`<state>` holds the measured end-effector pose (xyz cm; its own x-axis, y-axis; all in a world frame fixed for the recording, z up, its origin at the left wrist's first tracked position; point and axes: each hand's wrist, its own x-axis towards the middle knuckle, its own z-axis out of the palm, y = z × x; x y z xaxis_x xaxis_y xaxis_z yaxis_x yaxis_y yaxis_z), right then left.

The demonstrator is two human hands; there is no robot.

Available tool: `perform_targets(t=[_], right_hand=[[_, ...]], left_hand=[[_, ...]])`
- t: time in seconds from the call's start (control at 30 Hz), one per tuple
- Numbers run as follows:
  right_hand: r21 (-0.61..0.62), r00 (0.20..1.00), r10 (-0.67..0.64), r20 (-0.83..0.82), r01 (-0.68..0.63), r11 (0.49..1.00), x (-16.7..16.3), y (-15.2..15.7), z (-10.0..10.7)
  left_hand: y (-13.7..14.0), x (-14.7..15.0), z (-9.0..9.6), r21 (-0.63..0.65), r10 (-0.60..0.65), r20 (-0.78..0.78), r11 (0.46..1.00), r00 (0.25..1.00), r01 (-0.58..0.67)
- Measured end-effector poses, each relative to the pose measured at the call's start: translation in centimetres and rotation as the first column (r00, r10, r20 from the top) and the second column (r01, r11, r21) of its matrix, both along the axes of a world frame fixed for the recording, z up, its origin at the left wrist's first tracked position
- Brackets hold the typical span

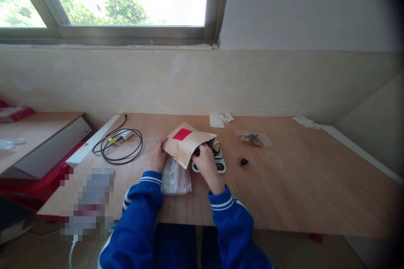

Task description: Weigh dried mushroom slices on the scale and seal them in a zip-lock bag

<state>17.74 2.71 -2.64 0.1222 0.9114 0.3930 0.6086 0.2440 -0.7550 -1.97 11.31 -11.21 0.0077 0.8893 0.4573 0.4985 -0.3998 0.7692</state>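
A brown kraft paper bag (173,145) with a red label (182,134) lies tilted, its mouth turned to the right. My left hand (158,156) grips the bag's closed left end. At the mouth is my right hand (204,160), its fingers curled and partly inside; something dark shows by the fingertips, too hidden to name. Beneath the bag, a stack of clear zip bags (176,178) rests on the table. A white digital scale (221,164) sits behind my right hand, with dark and brown pieces on it, partly covered by the bag.
On the wooden table (293,189), a small dark brown piece (243,161) lies right of the scale. Farther back is a clear bag of dried pieces (252,138). A coiled black cable (105,160) lies at left, and crumpled tissue (225,118) near the wall.
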Motion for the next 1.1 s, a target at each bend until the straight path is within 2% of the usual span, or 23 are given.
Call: perform_targets(t=[0.1, 0.17, 0.27, 0.33, 0.4, 0.53, 0.6, 0.73, 0.83, 0.9, 1.0, 1.1], right_hand=[[0.072, 0.991, 0.053, -0.122, -0.044, 0.996, 0.8, -0.9, 1.1], [0.136, 0.955, 0.112, -0.276, -0.077, 0.988, 1.4, -1.5, 1.8], [0.181, 0.810, 0.173, -0.561, -0.084, 0.980, 2.4, -1.9, 2.0], [0.154, 0.708, 0.164, -0.687, -0.079, 0.985, 3.2, -1.8, 1.5], [0.100, 0.639, 0.106, -0.761, -0.047, 0.994, 4.1, -1.5, 0.4], [0.015, 0.528, 0.013, -0.849, -0.001, 1.000, 5.6, -1.0, -2.3], [-0.026, 0.502, -0.037, -0.864, 0.028, 0.999, 6.1, -1.0, -3.4], [-0.113, 0.590, -0.143, -0.795, 0.087, 0.990, 6.8, -1.1, -4.6], [-0.133, 0.635, -0.136, -0.760, 0.053, 0.990, 6.9, -1.1, -4.8], [-0.138, 0.707, -0.146, -0.692, 0.070, 0.988, 6.9, -1.1, -4.8], [-0.136, 0.888, -0.205, -0.412, 0.162, 0.977, 6.7, -0.9, -4.8], [-0.153, 0.970, -0.229, -0.077, 0.215, 0.964, 6.3, -0.6, -4.5]], left_hand=[[-0.1, 0.0, 0.1, 0.003, -0.010, -0.001, 1.000, 1.000, 0.010], [-0.2, -0.1, 0.2, 0.000, -0.011, 0.001, 1.000, 1.000, 0.011], [-0.1, -0.1, 0.0, -0.028, 0.053, 0.004, 0.998, 0.999, -0.053], [0.0, -0.2, -0.1, -0.045, 0.125, 0.001, 0.991, 0.992, -0.125], [0.2, -0.2, -0.1, -0.044, 0.193, 0.007, 0.980, 0.981, -0.192], [0.0, 0.0, 0.4, -0.083, 0.299, 0.040, 0.952, 0.954, -0.295], [-0.2, 0.1, 0.8, -0.095, 0.311, 0.063, 0.948, 0.948, -0.304], [-0.6, 0.3, 1.3, -0.065, 0.275, 0.109, 0.961, 0.955, -0.269], [-0.7, 0.4, 1.4, -0.032, 0.261, 0.123, 0.965, 0.958, -0.259], [-0.6, 0.4, 1.4, -0.009, 0.253, 0.126, 0.967, 0.959, -0.254], [-0.6, 0.4, 1.3, -0.018, 0.256, 0.103, 0.967, 0.961, -0.255], [-0.5, 0.3, 1.1, -0.014, 0.257, 0.096, 0.966, 0.962, -0.257]])
